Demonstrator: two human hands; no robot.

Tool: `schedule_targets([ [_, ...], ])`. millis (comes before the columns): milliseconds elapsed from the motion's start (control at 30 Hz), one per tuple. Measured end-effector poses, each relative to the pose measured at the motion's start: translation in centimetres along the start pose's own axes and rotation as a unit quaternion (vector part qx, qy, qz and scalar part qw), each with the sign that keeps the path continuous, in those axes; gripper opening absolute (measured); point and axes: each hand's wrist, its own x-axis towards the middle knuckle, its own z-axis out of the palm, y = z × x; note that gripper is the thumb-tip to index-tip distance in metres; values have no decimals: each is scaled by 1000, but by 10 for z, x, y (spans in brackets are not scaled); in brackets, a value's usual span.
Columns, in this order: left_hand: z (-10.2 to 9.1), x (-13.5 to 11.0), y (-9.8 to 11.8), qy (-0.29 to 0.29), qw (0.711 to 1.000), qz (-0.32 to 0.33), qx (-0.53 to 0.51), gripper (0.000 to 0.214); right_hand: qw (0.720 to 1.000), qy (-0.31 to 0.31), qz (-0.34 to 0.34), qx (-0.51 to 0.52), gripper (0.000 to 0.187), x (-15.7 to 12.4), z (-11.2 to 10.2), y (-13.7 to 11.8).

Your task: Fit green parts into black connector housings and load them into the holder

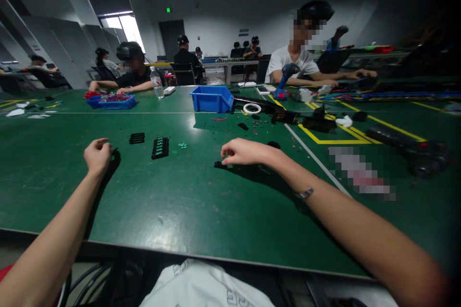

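Observation:
My left hand [96,155] rests on the green table [173,201], fingers curled into a loose fist; a small dark bit shows by its fingertips. My right hand [242,152] reaches left across the table, its fingers pinched down on a small flat black part [219,165]. Between and beyond the hands lie a black terminal block [160,147], a smaller black block [137,138] and a few tiny green pieces [183,145].
A blue bin [212,99] stands mid-table with small black parts and a white tape ring [252,108] beside it. Black tools lie at right near yellow floor-style lines. Other people sit across the table with a blue tray [113,101] and a water bottle [157,83].

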Motion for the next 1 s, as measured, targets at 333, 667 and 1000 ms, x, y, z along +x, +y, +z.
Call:
schedule_targets([
  [333,-2,-3,2,-12,1000,10,-18,32,1000,-11,-2,-18,31,4,16,-1],
  [667,1,-1,0,-16,1000,9,-16,33,1000,-10,10,-14,39,-1,13,2],
  [1000,0,-3,1,-18,1000,21,-15,38,1000,26,0,-12,34,-2,24,-1],
])
